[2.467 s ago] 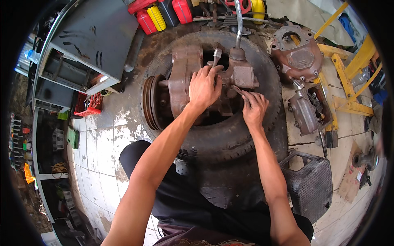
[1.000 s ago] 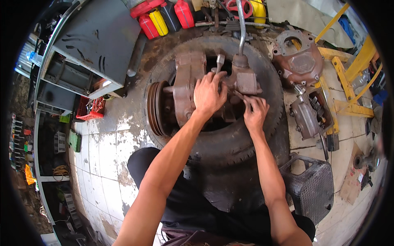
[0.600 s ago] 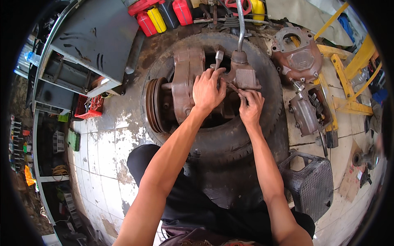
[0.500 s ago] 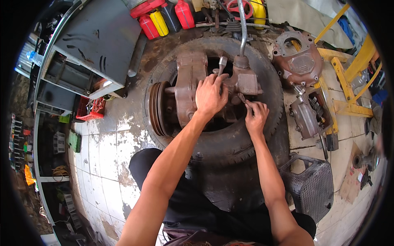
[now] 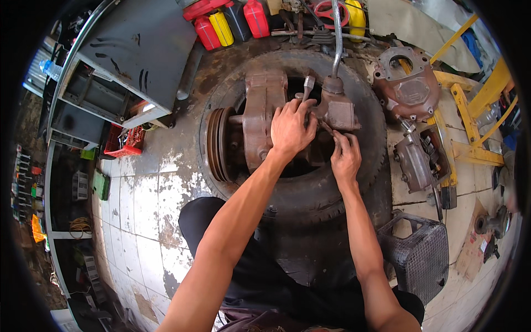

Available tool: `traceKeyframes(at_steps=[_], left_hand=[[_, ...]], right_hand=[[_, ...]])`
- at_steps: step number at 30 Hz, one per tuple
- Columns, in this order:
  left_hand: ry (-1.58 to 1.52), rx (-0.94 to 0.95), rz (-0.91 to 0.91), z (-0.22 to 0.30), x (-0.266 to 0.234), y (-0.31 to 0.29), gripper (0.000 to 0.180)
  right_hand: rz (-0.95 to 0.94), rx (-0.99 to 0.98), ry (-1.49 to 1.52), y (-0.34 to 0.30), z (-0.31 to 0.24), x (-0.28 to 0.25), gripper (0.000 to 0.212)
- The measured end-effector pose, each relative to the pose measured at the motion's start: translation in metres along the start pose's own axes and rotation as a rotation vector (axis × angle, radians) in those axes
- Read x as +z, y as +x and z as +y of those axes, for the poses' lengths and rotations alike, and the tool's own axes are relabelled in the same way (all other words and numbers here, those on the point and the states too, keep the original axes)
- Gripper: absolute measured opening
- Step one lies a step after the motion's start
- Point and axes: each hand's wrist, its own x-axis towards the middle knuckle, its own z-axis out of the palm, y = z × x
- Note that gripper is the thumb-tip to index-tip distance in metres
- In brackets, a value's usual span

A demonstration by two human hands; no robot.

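Observation:
A brown, grimy gearbox housing (image 5: 266, 119) with a grooved pulley (image 5: 217, 145) on its left end lies on a large tyre (image 5: 293, 200). Over the middle of the housing is my left hand (image 5: 292, 128), its fingers curled down beside an upright metal piece with a flat end (image 5: 308, 86); what they grip is hidden. My right hand (image 5: 345, 155), to the right and nearer me, pinches a slim metal tool (image 5: 327, 129) that points up and left toward my left fingers. A long bent metal lever (image 5: 337, 52) rises from the block (image 5: 338, 112) beyond my hands.
A bell-shaped housing (image 5: 406, 83) and an opened gear case (image 5: 417, 160) lie right of the tyre, by a yellow frame (image 5: 462, 110). Nearer me stands a dark plastic stool (image 5: 423, 252). Grey cabinet (image 5: 130, 50) and red basket (image 5: 123, 141) are left; jerrycans (image 5: 256, 19) stand behind.
The view has shifted slightly, so the scene sits further right. My right hand has moved a little left relative to the housing, bringing the slim tool nearer my left fingers.

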Motion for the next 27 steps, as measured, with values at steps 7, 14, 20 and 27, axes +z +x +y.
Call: traceKeyframes(at_steps=[7,14,20,27], left_hand=[[0.009,-0.023,-0.035,0.0,0.001,0.0,0.032],[0.025,0.037,0.026,-0.004,0.004,0.0,0.034],[0.032,0.04,0.017,-0.004,0.005,-0.002,0.034],[0.04,0.019,0.01,-0.002,0.006,0.0,0.036]], right_hand=[[0.018,-0.028,0.15,0.014,-0.015,-0.002,0.013],[-0.057,0.234,0.236,0.012,-0.003,-0.013,0.009],[-0.186,0.41,0.302,0.019,0.002,-0.024,0.019],[-0.08,0.013,0.24,0.016,0.006,-0.029,0.025]])
